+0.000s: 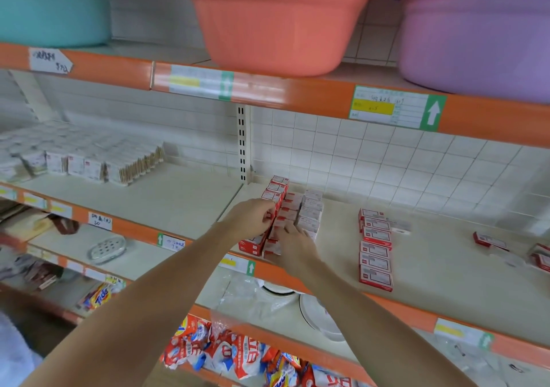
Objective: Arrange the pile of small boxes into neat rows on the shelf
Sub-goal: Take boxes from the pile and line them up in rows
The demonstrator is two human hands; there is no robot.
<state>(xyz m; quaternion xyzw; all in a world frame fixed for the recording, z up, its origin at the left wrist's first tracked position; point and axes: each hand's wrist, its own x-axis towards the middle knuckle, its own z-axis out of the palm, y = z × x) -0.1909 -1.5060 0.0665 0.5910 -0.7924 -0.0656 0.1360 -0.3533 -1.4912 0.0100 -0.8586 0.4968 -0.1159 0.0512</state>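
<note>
The small boxes [375, 260] are red with pale grey-white labels, the shelf [440, 255] is cream with an orange front edge, and along the top of the frame sit teal [50, 8], coral [276, 26] and lilac tubs [476, 38].

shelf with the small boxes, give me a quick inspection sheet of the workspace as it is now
surface: pale shelf, orange front edge with price tags
job's things: packed rows of boxes at its left end; single row further right; loose boxes at far right
clutter: nothing seen among the rows
grippers: left hand grips a box in the leftmost row; right hand rests fingers on the front boxes
cables: nothing seen
surroundings: basins above; detergent bags below; white packets to the left
</note>
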